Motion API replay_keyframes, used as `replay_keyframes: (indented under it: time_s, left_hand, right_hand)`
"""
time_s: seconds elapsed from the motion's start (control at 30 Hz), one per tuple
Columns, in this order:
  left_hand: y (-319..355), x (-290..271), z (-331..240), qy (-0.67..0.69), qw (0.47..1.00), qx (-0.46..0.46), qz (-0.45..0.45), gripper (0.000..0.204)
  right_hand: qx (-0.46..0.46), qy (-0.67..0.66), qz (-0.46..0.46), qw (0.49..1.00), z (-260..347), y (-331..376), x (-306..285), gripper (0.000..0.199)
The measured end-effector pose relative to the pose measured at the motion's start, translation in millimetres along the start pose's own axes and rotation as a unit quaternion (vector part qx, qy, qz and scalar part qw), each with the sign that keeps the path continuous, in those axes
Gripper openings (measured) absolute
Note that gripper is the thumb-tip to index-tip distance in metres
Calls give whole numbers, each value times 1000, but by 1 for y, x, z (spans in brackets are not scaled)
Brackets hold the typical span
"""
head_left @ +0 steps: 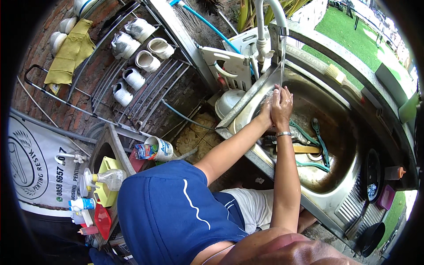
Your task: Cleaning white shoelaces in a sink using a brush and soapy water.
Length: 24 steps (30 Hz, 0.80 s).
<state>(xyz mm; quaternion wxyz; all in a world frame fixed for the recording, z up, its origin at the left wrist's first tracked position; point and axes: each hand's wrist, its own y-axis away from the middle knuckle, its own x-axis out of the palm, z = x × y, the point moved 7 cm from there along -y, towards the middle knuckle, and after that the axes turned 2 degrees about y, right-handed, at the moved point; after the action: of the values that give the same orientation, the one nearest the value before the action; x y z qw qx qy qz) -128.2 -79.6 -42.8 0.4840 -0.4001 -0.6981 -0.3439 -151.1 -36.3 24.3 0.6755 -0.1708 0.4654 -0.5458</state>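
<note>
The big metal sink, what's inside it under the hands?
Inside the round steel sink lie green-handled brushes and a yellow-handled tool near the drain. The left hand and right hand press together under the tap's water stream, hiding the basin directly below them.

1 head view, fisheye, looking steeply down, close over sink [340, 145].

Steel sink [342, 194] with green-handled tools [321, 139] and a wooden-handled brush [304, 149] inside
</note>
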Motion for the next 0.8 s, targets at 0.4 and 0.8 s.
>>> replay_keyframes:
  time_s: [0.4,0.8]
  left_hand:
    - [-37,-60,5,99,994,-12,49,28]
    - [-44,-64,-12,510,819,-191,177,21]
  right_hand:
    - [142,-250,80,954,-7,-4,-7,28]
    - [235,-339,130,902,8,-2,2,21]
